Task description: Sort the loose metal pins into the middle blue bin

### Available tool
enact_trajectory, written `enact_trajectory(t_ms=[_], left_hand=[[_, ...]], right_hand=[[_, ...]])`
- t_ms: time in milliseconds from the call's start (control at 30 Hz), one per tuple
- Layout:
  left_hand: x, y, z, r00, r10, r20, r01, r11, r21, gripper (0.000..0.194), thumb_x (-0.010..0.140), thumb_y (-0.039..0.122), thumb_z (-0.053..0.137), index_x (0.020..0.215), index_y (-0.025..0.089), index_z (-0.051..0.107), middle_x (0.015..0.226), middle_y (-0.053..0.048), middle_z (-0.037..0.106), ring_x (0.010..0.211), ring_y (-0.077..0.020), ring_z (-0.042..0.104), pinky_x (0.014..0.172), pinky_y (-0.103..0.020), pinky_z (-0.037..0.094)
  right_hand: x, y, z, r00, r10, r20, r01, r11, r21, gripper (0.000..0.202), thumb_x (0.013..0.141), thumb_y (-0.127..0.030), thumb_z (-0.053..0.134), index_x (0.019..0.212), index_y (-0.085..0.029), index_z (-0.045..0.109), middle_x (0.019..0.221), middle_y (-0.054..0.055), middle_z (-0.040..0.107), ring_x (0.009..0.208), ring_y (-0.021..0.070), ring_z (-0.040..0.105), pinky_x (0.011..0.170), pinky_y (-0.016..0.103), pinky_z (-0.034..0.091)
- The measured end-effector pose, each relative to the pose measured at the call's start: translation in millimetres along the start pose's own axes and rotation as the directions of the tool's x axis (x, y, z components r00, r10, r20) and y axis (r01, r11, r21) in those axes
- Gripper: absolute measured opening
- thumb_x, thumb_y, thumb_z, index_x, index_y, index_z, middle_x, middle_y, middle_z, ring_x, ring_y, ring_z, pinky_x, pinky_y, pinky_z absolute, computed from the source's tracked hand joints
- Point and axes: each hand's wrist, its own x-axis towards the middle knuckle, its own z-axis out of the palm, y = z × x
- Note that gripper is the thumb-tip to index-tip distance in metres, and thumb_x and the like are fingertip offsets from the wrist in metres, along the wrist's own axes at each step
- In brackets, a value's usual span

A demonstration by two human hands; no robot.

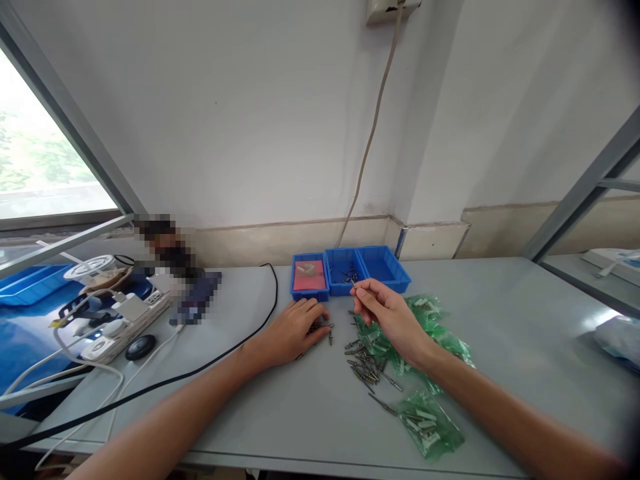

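My left hand (301, 330) rests on the table, fingers curled over several slim metal pins (318, 327) gathered between thumb and fingers. Another metal pin (331, 339) lies just beside its thumb. Raised in front of the blue bins, my right hand (383, 310) pinches one small metal pin (354, 284) between thumb and forefinger; its other fingers are folded in. Below it a loose pile of metal pins (364, 367) lies on the table. Green plastic bags (425, 427) with white and metal pieces in them lie around and partly under the right forearm.
A blue bin (328, 280) holding pins adjoins a blue bin (383, 267) on its right. Left of them is a blue tray (310, 295) with a pink lining. A black cable (220, 363) crosses the grey table (500, 320). Power strips (127, 327) and a black mouse (141, 347) lie left.
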Motion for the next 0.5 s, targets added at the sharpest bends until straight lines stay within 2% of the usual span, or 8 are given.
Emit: enact_trajectory(t_ms=[133, 267, 400, 500], left_hand=[[-0.7, -1.5, 1.9, 1.000, 0.000, -0.009, 0.000, 1.000, 0.003, 0.017, 0.108, 0.037, 0.057, 0.114, 0.022, 0.061, 0.103, -0.005, 0.063, 0.095, -0.0222, 0.058, 0.086, -0.034, 0.046], [-1.0, -2.1, 2.8, 1.000, 0.001, -0.013, -0.001, 1.000, 0.004, 0.018, 0.108, 0.038, 0.055, 0.115, 0.022, 0.061, 0.103, -0.005, 0.063, 0.094, -0.0220, 0.058, 0.086, -0.034, 0.046], [-1.0, -2.5, 3.6, 1.000, -0.002, -0.014, 0.002, 1.000, 0.002, 0.018, 0.108, 0.038, 0.056, 0.115, 0.022, 0.061, 0.103, -0.005, 0.063, 0.094, -0.0219, 0.058, 0.086, -0.034, 0.046], [-1.1, -3.3, 4.8, 1.000, -0.006, -0.015, 0.006, 1.000, 0.006, 0.017, 0.108, 0.038, 0.057, 0.114, 0.022, 0.061, 0.103, -0.004, 0.063, 0.095, -0.0222, 0.058, 0.087, -0.034, 0.046]], right_hand=[[-0.5, -0.6, 1.2, 0.997, -0.062, -0.038, 0.059, 0.996, -0.067, 0.026, 0.101, -0.049, 0.062, 0.102, -0.023, 0.062, 0.079, -0.001, 0.063, 0.063, 0.0134, 0.051, 0.060, 0.028, 0.041], [-2.5, 0.5, 1.0, 0.984, -0.172, -0.039, 0.160, 0.963, -0.219, 0.021, 0.104, -0.044, 0.057, 0.102, -0.024, 0.062, 0.091, 0.002, 0.068, 0.072, 0.0174, 0.061, 0.068, 0.032, 0.049], [-7.2, -0.5, 1.0, 0.936, -0.353, 0.011, 0.315, 0.819, -0.481, 0.017, 0.107, -0.034, 0.053, 0.100, -0.025, 0.066, 0.093, 0.004, 0.067, 0.084, 0.0210, 0.062, 0.076, 0.034, 0.049], [-9.9, -1.7, 1.7, 0.892, -0.446, 0.067, 0.400, 0.713, -0.577, 0.018, 0.107, -0.028, 0.052, 0.101, -0.025, 0.069, 0.096, 0.005, 0.066, 0.084, 0.0213, 0.062, 0.078, 0.035, 0.049]])
